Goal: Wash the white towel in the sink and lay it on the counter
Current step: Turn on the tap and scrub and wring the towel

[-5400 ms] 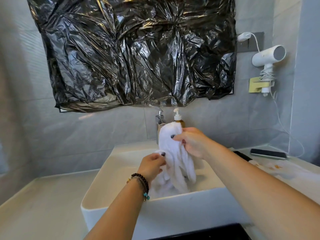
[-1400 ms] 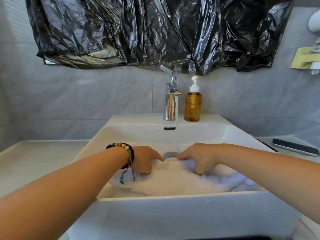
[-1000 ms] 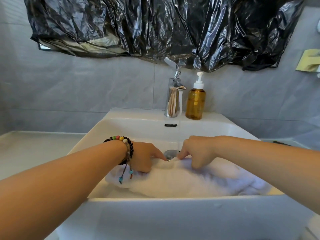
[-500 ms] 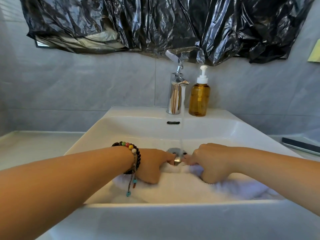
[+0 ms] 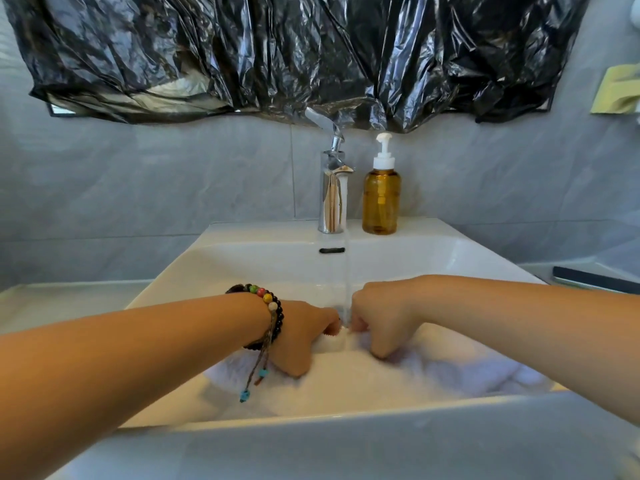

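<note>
No legible text, label, brand, number or sign appears anywhere in the view. The amber pump bottle (image 5: 381, 199) carries no readable label on its visible face. The chrome faucet (image 5: 331, 194) bears no visible marking. The dark flat device (image 5: 595, 280) at the right edge shows no readable characters.

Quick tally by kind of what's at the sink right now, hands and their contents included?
Hands: 2, left hand and right hand, both gripping the towel
White towel: 1
Faucet, running: 1
Amber pump bottle: 1
Beaded bracelet: 1
Total: 6
</note>
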{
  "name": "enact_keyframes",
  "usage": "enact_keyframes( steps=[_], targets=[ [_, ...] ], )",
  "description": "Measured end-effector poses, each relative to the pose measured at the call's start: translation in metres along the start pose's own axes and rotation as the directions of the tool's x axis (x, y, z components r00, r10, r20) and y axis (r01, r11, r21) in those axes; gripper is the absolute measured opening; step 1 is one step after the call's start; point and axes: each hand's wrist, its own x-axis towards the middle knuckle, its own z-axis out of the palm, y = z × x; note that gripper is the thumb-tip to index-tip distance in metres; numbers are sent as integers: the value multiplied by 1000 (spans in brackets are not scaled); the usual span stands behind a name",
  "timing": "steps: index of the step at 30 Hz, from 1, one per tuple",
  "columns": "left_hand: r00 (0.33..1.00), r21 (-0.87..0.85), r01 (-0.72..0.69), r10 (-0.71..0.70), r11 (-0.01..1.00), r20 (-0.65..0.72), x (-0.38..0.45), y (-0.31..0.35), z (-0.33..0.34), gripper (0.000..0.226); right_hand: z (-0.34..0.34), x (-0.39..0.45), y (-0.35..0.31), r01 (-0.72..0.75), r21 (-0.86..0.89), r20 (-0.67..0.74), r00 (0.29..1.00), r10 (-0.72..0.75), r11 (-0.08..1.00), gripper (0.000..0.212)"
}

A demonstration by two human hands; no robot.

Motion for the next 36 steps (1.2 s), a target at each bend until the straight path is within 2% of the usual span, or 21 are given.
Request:
enact_keyframes(
  steps=[4, 7, 10, 12, 15, 17, 19, 20, 22, 25, 26, 27, 28, 29, 31, 32, 33, 35, 36],
  targets=[
    [999, -172, -28, 32, 985, 18, -10, -6, 5, 69, 13, 1, -1, -34, 81, -83, 996, 41, 996, 7],
    [999, -189, -44, 38, 981, -35, -13, -11, 4, 69, 15, -5, 25, -72, 366, -98, 988, 116, 928, 38],
    [998, -185, -63, 57, 981, -42, -15, -11, 0, 68, 13, -5, 37, -39, 507, -85, 992, 95, 861, 39],
    [997, -163, -68, 61, 984, -48, -16, -13, -4, 68, 13, 0, 41, -35, 538, -98, 990, 103, 842, 32],
    [995, -127, -21, 8, 992, -104, -12, -27, -10, 51, 13, 1, 50, -95, 538, -72, 985, 158, 837, 39],
    [982, -203, -3, -35, 979, -185, -9, -43, -14, 32, 13, 1, 55, -95, 480, -65, 988, 143, 872, 32],
    [961, -341, -26, -71, 940, -268, -8, -57, -17, 22, 10, 1, 59, -65, 450, -147, 978, 145, 891, 15],
    [943, -410, -37, -104, 912, -317, -8, -62, -18, 22, 7, 2, 63, -62, 468, -214, 960, 181, 882, 11],
    [877, -546, -72, -208, 834, -433, -5, -72, -21, 21, 4, 7, 74, -101, 548, -332, 885, 326, 831, 17],
    [730, -600, -99, -352, 794, -586, 4, -86, -22, 17, 2, 8, 89, -264, 582, -443, 690, 573, 769, 10],
    [722, -604, -82, -371, 793, -585, 7, -88, -21, 24, 3, 6, 91, -345, 541, -469, 634, 615, 767, 3],
    [754, -604, -48, -367, 796, -544, 8, -89, -19, 33, 3, 4, 89, -418, 472, -496, 602, 626, 776, 11],
    [812, -589, -2, -342, 808, -472, 10, -87, -16, 43, 4, 4, 86, -454, 401, -515, 607, 605, 796, 22],
    [876, -548, 60, -307, 834, -371, 12, -83, -12, 53, 5, 3, 80, -430, 360, -532, 635, 561, 828, 37],
    [948, -400, 142, -240, 906, -207, 19, -69, -2, 59, 8, 7, 58, -243, 427, -462, 770, 441, 871, 70],
    [957, -350, 146, -221, 925, -186, 23, -62, 3, 56, 12, 11, 44, -144, 497, -369, 857, 359, 856, 84],
    [954, -345, 143, -222, 928, -202, 28, -58, 7, 55, 18, 17, 31, -105, 516, -261, 926, 272, 850, 95],
    [932, -394, 145, -259, 908, -253, 37, -54, 13, 49, 35, 27, 13, -135, 377, -104, 977, 187, 916, 107],
    [920, -428, 149, -283, 891, -269, 41, -54, 14, 47, 43, 31, 10, -149, 294, -94, 979, 183, 944, 105]
  ],
)
